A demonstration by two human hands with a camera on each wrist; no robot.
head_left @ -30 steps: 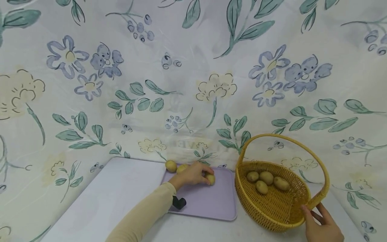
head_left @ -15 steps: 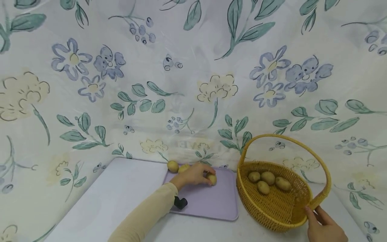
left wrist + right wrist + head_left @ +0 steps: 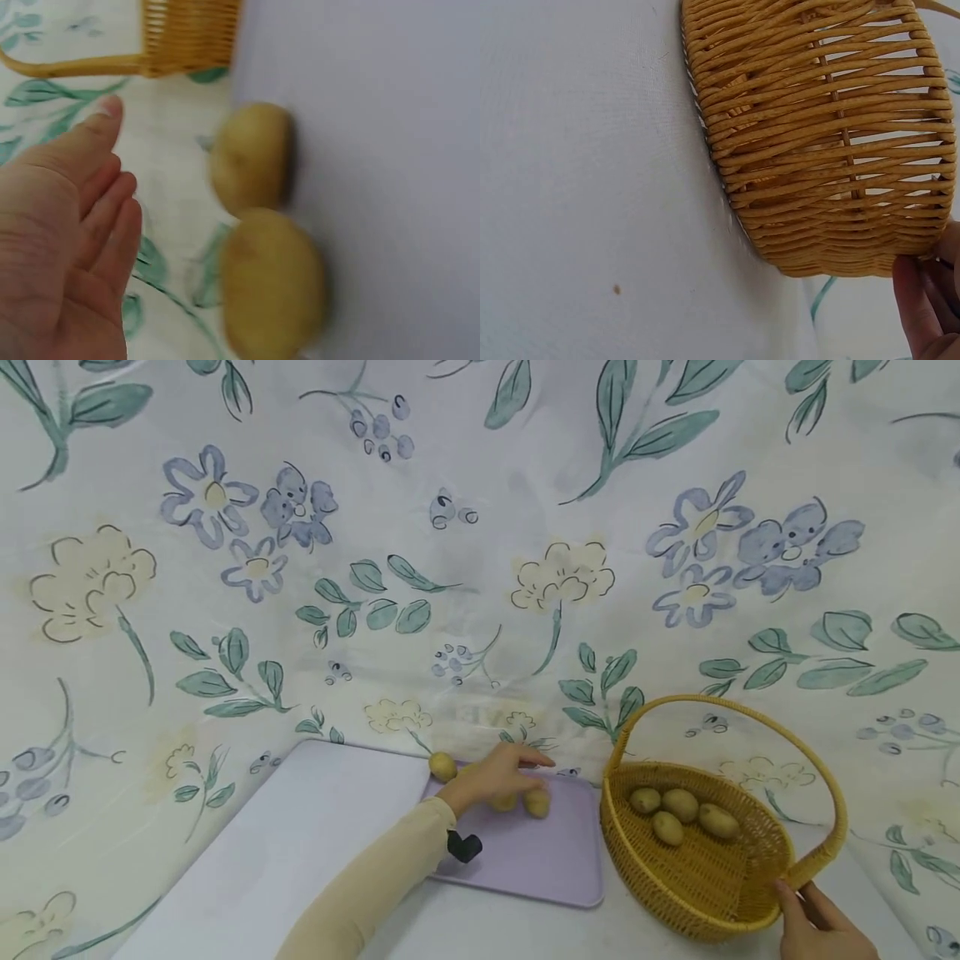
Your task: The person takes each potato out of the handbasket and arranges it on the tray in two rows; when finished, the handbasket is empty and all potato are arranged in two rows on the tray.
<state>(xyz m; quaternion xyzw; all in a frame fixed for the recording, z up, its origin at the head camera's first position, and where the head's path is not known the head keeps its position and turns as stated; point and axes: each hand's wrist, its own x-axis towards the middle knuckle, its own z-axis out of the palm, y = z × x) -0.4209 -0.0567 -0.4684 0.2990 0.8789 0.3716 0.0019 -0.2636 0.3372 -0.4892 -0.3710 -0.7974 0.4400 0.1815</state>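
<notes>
My left hand is over the lilac tray, fingers extended and apart from the potatoes. Just below it lie a potato and another potato, side by side on the tray. In the left wrist view, the left hand is beside two potatoes, with nothing in its grasp. A further potato sits at the tray's back left corner. My right hand grips the rim of the wicker basket at its handle base. In the right wrist view, thumb and fingers pinch the basket's edge.
Several potatoes lie in the back of the basket, whose tall arched handle rises above it. A black band shows at my left wrist. A flower-patterned cloth hangs behind the white table.
The left hand has let go of the potato on the tray and risen off it, fingers straightening. Another potato beside it has come into sight. The view shifted slightly; the right hand keeps its grip.
</notes>
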